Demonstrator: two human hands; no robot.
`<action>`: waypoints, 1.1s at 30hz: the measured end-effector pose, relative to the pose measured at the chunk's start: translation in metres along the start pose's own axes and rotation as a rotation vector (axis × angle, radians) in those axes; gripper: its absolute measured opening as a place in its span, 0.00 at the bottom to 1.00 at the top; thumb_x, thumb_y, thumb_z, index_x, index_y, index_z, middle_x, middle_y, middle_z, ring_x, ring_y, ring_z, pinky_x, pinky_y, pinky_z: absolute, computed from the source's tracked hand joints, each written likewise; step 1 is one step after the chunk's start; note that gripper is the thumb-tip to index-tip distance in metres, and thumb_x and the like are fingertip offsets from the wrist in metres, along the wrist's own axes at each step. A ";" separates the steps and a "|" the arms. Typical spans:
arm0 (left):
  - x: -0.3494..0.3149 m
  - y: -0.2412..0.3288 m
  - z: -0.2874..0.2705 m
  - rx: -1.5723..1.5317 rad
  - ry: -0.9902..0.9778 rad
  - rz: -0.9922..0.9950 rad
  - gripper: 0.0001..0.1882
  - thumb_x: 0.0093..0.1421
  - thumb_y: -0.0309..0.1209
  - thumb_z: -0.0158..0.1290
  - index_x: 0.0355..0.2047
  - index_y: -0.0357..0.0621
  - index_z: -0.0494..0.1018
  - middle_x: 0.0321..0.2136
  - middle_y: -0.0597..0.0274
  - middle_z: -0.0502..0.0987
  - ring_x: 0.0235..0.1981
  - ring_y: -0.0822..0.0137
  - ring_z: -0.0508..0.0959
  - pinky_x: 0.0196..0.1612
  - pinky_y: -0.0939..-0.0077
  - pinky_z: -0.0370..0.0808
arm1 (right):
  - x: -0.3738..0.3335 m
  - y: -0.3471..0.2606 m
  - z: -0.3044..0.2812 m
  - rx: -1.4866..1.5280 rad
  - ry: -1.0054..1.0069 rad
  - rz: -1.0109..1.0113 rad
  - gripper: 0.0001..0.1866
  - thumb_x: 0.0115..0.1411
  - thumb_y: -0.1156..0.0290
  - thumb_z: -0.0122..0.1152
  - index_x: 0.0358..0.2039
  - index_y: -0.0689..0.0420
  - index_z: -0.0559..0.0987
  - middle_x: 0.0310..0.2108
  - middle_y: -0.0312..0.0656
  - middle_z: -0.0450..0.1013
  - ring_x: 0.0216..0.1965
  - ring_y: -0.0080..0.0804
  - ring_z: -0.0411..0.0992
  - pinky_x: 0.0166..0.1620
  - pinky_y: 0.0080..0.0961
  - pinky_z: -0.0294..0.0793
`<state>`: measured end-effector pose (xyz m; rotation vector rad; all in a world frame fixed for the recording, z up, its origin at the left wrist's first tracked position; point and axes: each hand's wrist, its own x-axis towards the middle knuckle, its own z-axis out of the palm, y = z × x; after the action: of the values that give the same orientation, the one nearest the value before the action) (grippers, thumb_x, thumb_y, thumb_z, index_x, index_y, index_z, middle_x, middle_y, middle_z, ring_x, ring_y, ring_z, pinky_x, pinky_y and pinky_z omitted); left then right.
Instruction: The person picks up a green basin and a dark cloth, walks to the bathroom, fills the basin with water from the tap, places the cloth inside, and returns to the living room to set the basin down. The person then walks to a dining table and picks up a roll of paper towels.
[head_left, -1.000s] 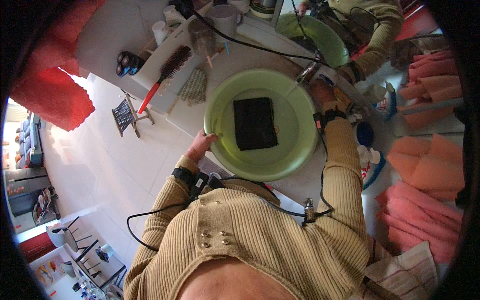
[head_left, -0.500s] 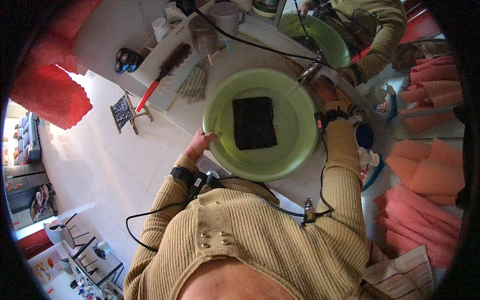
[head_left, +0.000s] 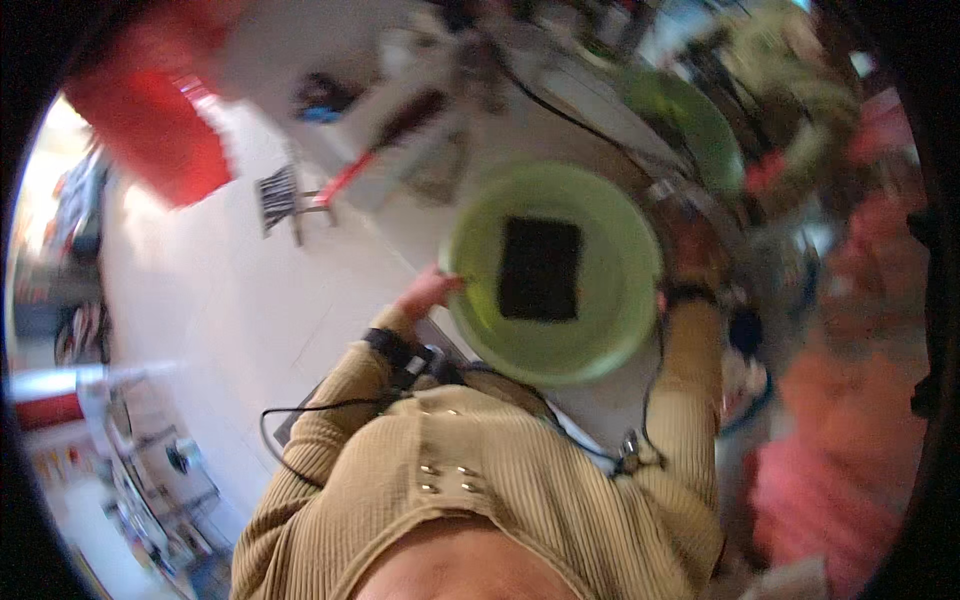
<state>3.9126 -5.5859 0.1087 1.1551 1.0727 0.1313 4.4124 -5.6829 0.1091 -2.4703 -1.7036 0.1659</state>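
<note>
A round light-green basin (head_left: 625, 320) stands in front of me on the counter. Flat on its bottom lies a black rectangular piece (head_left: 540, 270) that looks like folded cloth; whether water covers it I cannot tell. At the basin's left rim, my left hand (head_left: 430, 292) is closed on the edge, thumb over the top. Beside the right rim is my right hand (head_left: 697, 250), dark and smeared by motion, so its fingers cannot be made out. A metal faucet (head_left: 665, 190) shows just beyond that hand, near the basin's far right edge.
A red-handled hairbrush (head_left: 375, 148) lies at the counter's left edge, with a small folding stool (head_left: 288, 205) on the floor beyond. Pink and orange cloths (head_left: 825, 480) are piled at right. A mirror at the far right reflects the basin (head_left: 690, 130). Black cables run along my arms.
My right hand has come back from the faucet to the basin's right side. The view has shifted and blurred, with the basin appearing further right and lower. My left hand stays on the rim.
</note>
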 end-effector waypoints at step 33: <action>0.019 -0.068 -0.071 -0.024 0.071 0.000 0.19 0.50 0.29 0.52 0.43 0.36 0.66 0.26 0.58 0.73 0.22 0.67 0.74 0.21 0.75 0.74 | -0.236 -0.220 0.060 1.336 0.066 0.403 0.20 0.50 0.69 0.52 0.45 0.59 0.69 0.45 0.40 0.64 0.48 0.31 0.60 0.50 0.27 0.57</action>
<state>3.8421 -5.5582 0.0441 1.1357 1.1306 0.1860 4.1165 -5.8236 0.0913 -1.6301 -0.5768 0.8888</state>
